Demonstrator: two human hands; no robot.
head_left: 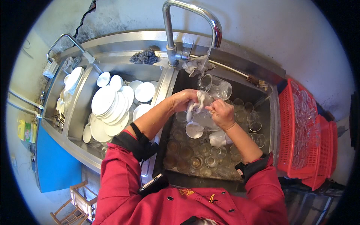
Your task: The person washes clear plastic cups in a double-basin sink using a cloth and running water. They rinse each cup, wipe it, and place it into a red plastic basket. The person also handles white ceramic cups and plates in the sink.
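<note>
My left hand (184,99) grips a wet white cloth (196,107) above the right sink basin (178,84). Close by on the right is my right hand (222,113), its fingers curled at something clear between the hands; whether it grips a glass there is hard to see. Just beyond both hands, a large clear glass vessel (220,87) lies tilted beside the water stream (203,70) from the tap (216,36). Below the hands, a whitish cup (194,130) and a pale tumbler (220,138) sit among several drinking glasses (211,161) in the basin.
White plates (103,100) and bowls (144,92) are piled in the middle basin. A dark scouring pad (144,57) and a rag (197,65) lie on the back ledge. Red plastic baskets (308,166) stand at right, one holding glasses (302,123). A phone (153,184) is by my chest.
</note>
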